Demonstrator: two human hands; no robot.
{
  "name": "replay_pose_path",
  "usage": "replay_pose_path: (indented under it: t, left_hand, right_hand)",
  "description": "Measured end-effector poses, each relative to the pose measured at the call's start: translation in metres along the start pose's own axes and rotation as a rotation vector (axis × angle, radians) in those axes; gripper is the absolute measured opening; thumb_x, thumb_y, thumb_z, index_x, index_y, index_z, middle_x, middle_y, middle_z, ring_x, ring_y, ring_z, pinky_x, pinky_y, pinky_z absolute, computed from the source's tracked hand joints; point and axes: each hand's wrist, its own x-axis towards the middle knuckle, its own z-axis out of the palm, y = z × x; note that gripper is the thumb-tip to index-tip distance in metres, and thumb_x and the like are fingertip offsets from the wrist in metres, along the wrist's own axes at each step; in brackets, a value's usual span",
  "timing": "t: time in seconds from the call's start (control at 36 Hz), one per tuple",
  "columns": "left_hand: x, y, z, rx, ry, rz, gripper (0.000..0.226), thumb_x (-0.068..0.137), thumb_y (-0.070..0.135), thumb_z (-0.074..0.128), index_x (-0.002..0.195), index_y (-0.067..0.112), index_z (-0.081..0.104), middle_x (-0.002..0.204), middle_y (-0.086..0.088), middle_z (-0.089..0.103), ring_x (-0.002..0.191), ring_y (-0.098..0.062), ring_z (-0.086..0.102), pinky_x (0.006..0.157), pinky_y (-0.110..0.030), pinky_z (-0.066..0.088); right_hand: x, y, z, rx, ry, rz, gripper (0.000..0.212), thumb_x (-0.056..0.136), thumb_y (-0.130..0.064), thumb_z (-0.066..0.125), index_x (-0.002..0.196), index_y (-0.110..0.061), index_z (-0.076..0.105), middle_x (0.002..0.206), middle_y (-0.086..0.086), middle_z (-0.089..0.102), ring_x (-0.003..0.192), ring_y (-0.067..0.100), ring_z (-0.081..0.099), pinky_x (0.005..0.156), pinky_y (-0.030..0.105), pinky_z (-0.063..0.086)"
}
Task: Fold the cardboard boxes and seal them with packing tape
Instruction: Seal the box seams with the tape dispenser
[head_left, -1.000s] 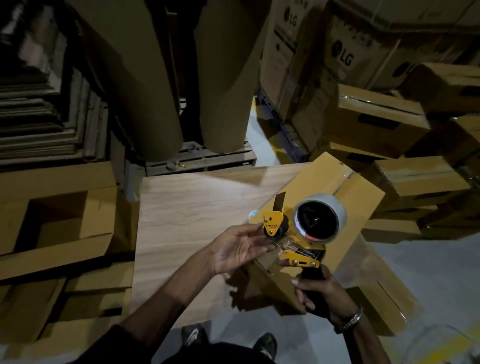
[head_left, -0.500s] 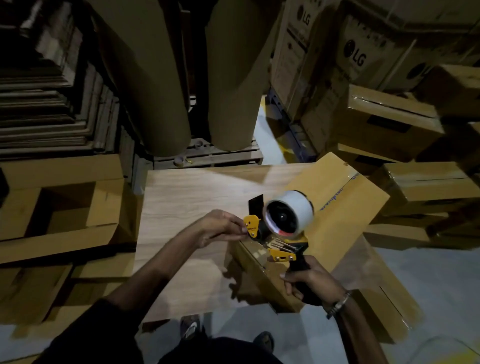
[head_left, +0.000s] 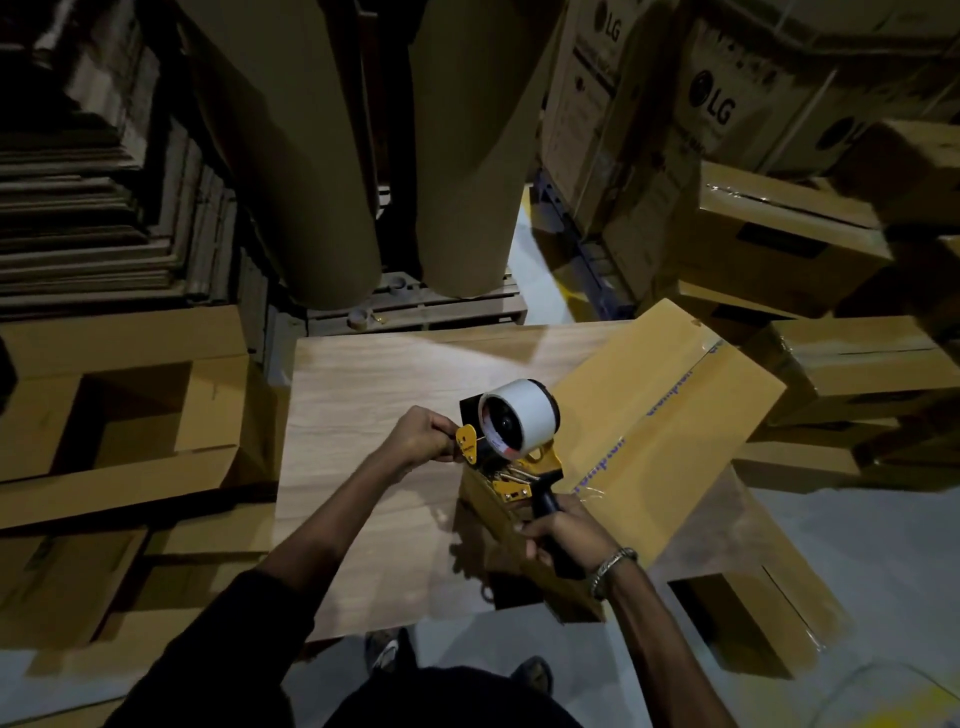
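R hand (head_left: 563, 530) gripped the tape gun (head_left: 511, 441) handle over the box (head_left: 670, 431) just beyond it, while L hand (head_left: 423, 434) pinched the gun's front end, prob. freeing the tape to start a seam.

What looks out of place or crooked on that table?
The box lies askew on the table, one corner hanging past the right edge. A loose wisp of tape trails near the dispenser. Otherwise nothing looks damaged.
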Motion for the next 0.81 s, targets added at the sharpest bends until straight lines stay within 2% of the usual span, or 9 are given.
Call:
replay_pose_path:
  t: [0.08, 0.17, 0.28, 0.33, 0.42, 0.53, 0.61, 0.69, 0.81]
  left_hand:
    - [0.002, -0.011, 0.002, 0.055, 0.016, 0.032, 0.034, 0.069, -0.015, 0.066, 0.069, 0.015, 0.083, 0.073, -0.021, 0.075, 0.067, -0.024, 0.068, 0.073, -0.040, 0.062]
    - [-0.002, -0.018, 0.003, 0.088, 0.056, 0.071, 0.033, 0.074, -0.009, 0.077, 0.061, 0.022, 0.079, 0.062, -0.001, 0.072, 0.059, -0.007, 0.064, 0.062, -0.025, 0.053]
    - [-0.009, -0.032, -0.001, 0.017, 0.070, 0.005, 0.019, 0.073, 0.011, 0.095, 0.089, 0.017, 0.084, 0.070, 0.002, 0.076, 0.062, -0.003, 0.066, 0.057, -0.022, 0.050]
    - [-0.010, -0.042, 0.001, 0.049, 0.087, 0.030, 0.026, 0.075, 0.008, 0.091, 0.095, 0.021, 0.083, 0.075, 0.004, 0.077, 0.068, -0.005, 0.068, 0.067, -0.024, 0.052]
    - [-0.012, -0.048, 0.006, 0.028, 0.238, 0.149, 0.023, 0.089, 0.003, 0.075, 0.098, 0.023, 0.082, 0.096, 0.006, 0.080, 0.090, -0.011, 0.074, 0.079, -0.022, 0.054]
    - [-0.022, -0.036, 0.012, -0.150, 0.258, 0.212, 0.018, 0.105, 0.018, 0.063, 0.110, 0.014, 0.081, 0.105, 0.002, 0.080, 0.095, -0.008, 0.074, 0.085, -0.022, 0.056]
    - [-0.029, -0.024, 0.023, -0.235, 0.206, 0.126, 0.031, 0.108, 0.035, 0.058, 0.111, 0.014, 0.079, 0.100, 0.002, 0.078, 0.082, -0.008, 0.070, 0.076, -0.025, 0.057]
    - [-0.028, -0.022, 0.030, -0.384, 0.215, -0.048, 0.044, 0.100, 0.051, 0.065, 0.105, 0.008, 0.074, 0.085, -0.005, 0.070, 0.068, -0.015, 0.065, 0.068, -0.034, 0.059]
    - [-0.029, -0.019, 0.033, -0.478, 0.049, -0.229, 0.036, 0.093, 0.038, 0.079, 0.097, 0.004, 0.069, 0.078, -0.013, 0.070, 0.065, -0.024, 0.068, 0.069, -0.037, 0.065]
  right_hand:
    - [0.001, 0.000, 0.002, -0.025, -0.002, -0.016, 0.004, 0.086, 0.007, 0.063, 0.088, 0.004, 0.064, 0.065, 0.022, 0.064, 0.041, 0.021, 0.044, 0.046, 0.025, 0.037]
    - [0.002, 0.003, -0.001, -0.029, -0.007, -0.028, 0.008, 0.087, 0.007, 0.063, 0.081, 0.002, 0.066, 0.062, 0.021, 0.063, 0.040, 0.021, 0.044, 0.046, 0.026, 0.036]
    - [0.002, 0.008, -0.006, 0.004, -0.027, -0.021, 0.010, 0.088, 0.007, 0.063, 0.081, 0.005, 0.069, 0.060, 0.020, 0.063, 0.039, 0.021, 0.043, 0.046, 0.026, 0.036]
    - [0.003, 0.011, -0.008, 0.048, -0.032, -0.027, 0.020, 0.088, 0.008, 0.063, 0.078, -0.003, 0.075, 0.060, 0.020, 0.062, 0.038, 0.020, 0.042, 0.046, 0.026, 0.035]
    - [0.004, 0.014, -0.010, 0.087, -0.049, -0.027, 0.025, 0.090, 0.007, 0.062, 0.105, -0.004, 0.078, 0.062, 0.021, 0.061, 0.039, 0.020, 0.040, 0.047, 0.026, 0.037]
    - [0.005, 0.014, -0.008, 0.112, -0.059, -0.038, 0.033, 0.084, 0.002, 0.067, 0.115, -0.003, 0.076, 0.062, 0.021, 0.061, 0.039, 0.020, 0.040, 0.048, 0.028, 0.036]
    - [0.005, 0.013, -0.006, 0.129, -0.040, -0.034, 0.042, 0.073, -0.008, 0.070, 0.114, -0.001, 0.076, 0.060, 0.021, 0.061, 0.037, 0.019, 0.040, 0.045, 0.026, 0.036]
    - [0.003, 0.014, -0.006, 0.111, -0.032, -0.039, 0.026, 0.083, 0.002, 0.067, 0.108, 0.005, 0.074, 0.060, 0.020, 0.062, 0.038, 0.019, 0.041, 0.046, 0.025, 0.038]
    - [0.002, 0.012, -0.006, 0.083, -0.011, -0.028, 0.009, 0.085, 0.005, 0.067, 0.077, 0.004, 0.070, 0.058, 0.019, 0.063, 0.037, 0.019, 0.042, 0.047, 0.026, 0.038]
